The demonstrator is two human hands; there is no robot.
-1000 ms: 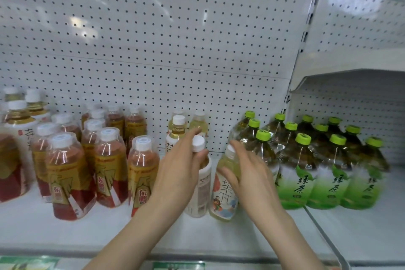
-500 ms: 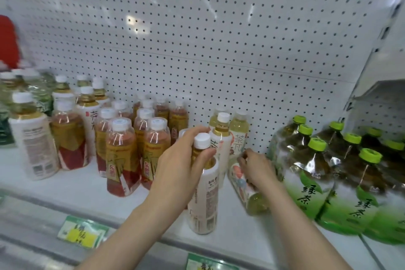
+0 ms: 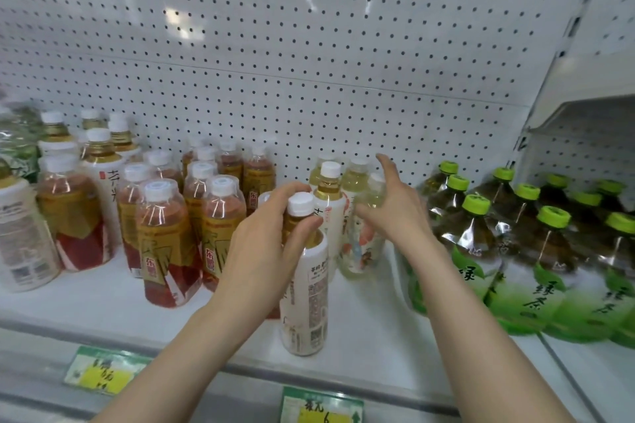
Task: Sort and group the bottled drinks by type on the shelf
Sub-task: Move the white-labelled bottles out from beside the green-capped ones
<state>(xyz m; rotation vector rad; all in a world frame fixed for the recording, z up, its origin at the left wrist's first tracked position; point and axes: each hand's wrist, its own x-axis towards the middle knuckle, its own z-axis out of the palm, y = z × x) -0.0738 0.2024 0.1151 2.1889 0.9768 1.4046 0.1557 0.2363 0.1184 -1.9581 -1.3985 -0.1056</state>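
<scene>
My left hand [image 3: 261, 247] grips the neck of a tall white-labelled tea bottle [image 3: 305, 299] with a white cap, standing near the shelf's front edge. My right hand [image 3: 391, 209] hovers with fingers spread just in front of a pale yellow tea bottle [image 3: 360, 247] with a picture label, which stands upright; it holds nothing. Behind them stand more pale tea bottles [image 3: 330, 189]. Red-and-gold labelled tea bottles [image 3: 165, 244] form a group to the left. Big green-capped green tea bottles [image 3: 546, 251] fill the right.
The white shelf [image 3: 103, 306] has a pegboard back wall [image 3: 309, 62]. Tall white-labelled bottles [image 3: 24, 237] stand at far left. Price tags [image 3: 103, 371] hang on the front rail. A divider rail [image 3: 563, 374] runs beside the green tea bottles.
My right hand has set the pale picture-label bottle upright from its tilted position and let go, fingers now spread. My left hand keeps its grip on the white-labelled bottle.
</scene>
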